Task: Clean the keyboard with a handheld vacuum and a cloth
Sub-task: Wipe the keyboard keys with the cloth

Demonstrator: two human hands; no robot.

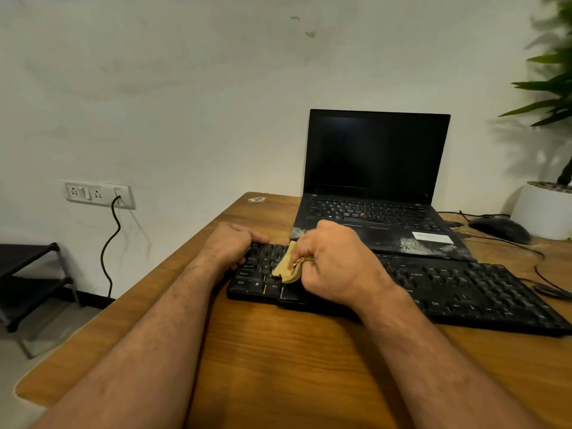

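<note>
With the left hand (230, 244) curled over the left end of the keyboard (448, 286) on the desk (278, 360), the right hand (335, 258) clenched the cloth (286, 267); wiping warranted light, row-wise strokes.

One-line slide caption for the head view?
Right hand wipes black keyboard with yellow cloth; left hand steadies it.

Single head-worn, wide-angle view, looking forward and down from the person's own position, close above the wooden desk (278, 351). Both forearms enter from the bottom edge; the keyboard (448, 286) lies near centre, the wall (185, 88) fills the upper half.
</note>
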